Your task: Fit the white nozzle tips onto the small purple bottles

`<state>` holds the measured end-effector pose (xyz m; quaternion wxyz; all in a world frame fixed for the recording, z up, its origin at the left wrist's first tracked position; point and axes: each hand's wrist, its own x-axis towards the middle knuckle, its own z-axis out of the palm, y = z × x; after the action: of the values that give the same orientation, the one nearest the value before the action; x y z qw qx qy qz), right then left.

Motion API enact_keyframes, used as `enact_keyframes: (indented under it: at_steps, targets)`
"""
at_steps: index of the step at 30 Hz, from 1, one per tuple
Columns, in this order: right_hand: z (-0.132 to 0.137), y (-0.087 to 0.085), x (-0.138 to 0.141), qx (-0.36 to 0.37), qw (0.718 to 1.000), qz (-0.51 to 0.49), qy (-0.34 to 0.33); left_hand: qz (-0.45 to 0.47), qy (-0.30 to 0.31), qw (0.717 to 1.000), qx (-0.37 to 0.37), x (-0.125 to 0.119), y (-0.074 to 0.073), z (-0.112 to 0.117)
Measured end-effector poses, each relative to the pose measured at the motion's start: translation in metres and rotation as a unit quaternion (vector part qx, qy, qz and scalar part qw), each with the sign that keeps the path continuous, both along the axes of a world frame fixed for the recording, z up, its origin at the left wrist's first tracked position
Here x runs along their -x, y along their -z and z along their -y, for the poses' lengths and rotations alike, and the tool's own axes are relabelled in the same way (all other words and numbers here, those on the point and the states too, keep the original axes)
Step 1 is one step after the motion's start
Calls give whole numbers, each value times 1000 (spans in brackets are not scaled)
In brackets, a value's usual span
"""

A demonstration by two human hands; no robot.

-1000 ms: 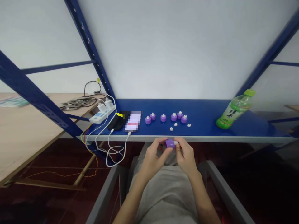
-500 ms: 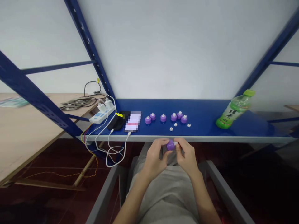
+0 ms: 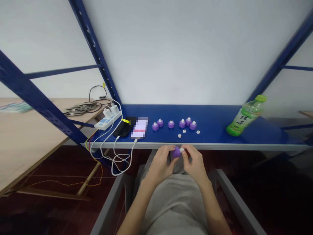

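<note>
My left hand point(image 3: 160, 163) grips a purple bottle cap point(image 3: 176, 152) by its wide body, just off the shelf's front edge and above my lap. The fingertips of my right hand point(image 3: 194, 162) pinch the white spout point(image 3: 181, 150) at the cap's right end. The cap lies on its side between both hands. On the blue shelf beyond stand several like caps, with one purple cap point(image 3: 171, 124) in the middle, a pair to its left and a cluster to its right. Small white pieces point(image 3: 179, 135) lie in front of the cluster.
A green tea bottle point(image 3: 246, 116) stands tilted in view on the right of the blue shelf point(image 3: 210, 130). To the left are a phone point(image 3: 140, 128), a black pouch-like object point(image 3: 123, 129), a power strip point(image 3: 107, 120) and loose white cables point(image 3: 112, 163). Grey chair arms flank my lap.
Both hands stay on the cap, which has turned slightly and shifted a little left. The things on the shelf have kept their places.
</note>
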<state>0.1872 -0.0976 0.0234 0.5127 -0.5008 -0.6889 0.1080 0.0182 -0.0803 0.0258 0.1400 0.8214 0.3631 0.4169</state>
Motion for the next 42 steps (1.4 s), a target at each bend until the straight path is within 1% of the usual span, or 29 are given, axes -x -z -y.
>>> enact_keyframes:
  at_steps: [2, 4, 6, 7, 10, 11, 13, 15, 18, 22, 24, 26, 28, 30, 32, 34, 36, 39, 41, 42]
  targets:
    - [-1, 1, 3, 24, 1000, -11, -13, -25, -6, 999, 22, 3, 2, -3]
    - [-2, 3, 6, 45, 998, -31, -26, -33, -7, 999, 25, 7, 5, -8]
    - [-3, 5, 9, 46, 997, -57, -19, -27, -23, 999, 11, 11, 8, -16]
    - [-4, 6, 9, 37, 997, -67, -3, -23, -41, 999, 1, 12, 9, -22]
    - [-15, 8, -2, -12, 994, -68, 90, -22, -105, 994, -10, 15, 9, -44]
    - [-21, 9, -9, -30, 990, -56, 129, -27, -124, 992, -15, 15, 8, -54]
    - [-37, 12, -29, -43, 979, -18, 201, -43, -158, 986, -31, 14, 7, -74]
    - [-54, 16, -50, -29, 967, 26, 252, -61, -183, 980, -42, 10, 7, -93]
    - [-77, 22, -74, 16, 952, 83, 293, -67, -183, 980, -43, -1, 11, -116]
    - [-94, 30, -85, 45, 950, 106, 289, -67, -177, 981, -44, -17, 16, -130]
    - [-95, 32, -85, 46, 952, 109, 283, -59, -186, 980, -47, -22, 17, -131]
    - [-95, 33, -84, 41, 952, 108, 282, -46, -204, 976, -53, -21, 15, -128]
    - [-93, 34, -83, 35, 953, 102, 282, -28, -237, 969, -62, -15, 13, -123]
    - [-91, 34, -82, 27, 954, 93, 284, -4, -286, 956, -69, -7, 11, -117]
    - [-89, 34, -81, 18, 956, 83, 282, 18, -343, 938, -57, 1, 10, -116]
    - [-88, 33, -79, 9, 959, 77, 274, 28, -376, 926, -31, 6, 9, -121]
    - [-85, 32, -77, 0, 963, 75, 259, 25, -377, 926, -7, 8, 8, -128]
    - [-78, 28, -68, -27, 974, 44, 221, 22, -352, 936, 2, 8, 3, -133]
    - [-69, 25, -57, -49, 979, 4, 195, 23, -336, 942, 1, 8, -2, -124]
    - [-63, 22, -51, -54, 981, -14, 183, 24, -323, 946, 1, 8, -5, -115]
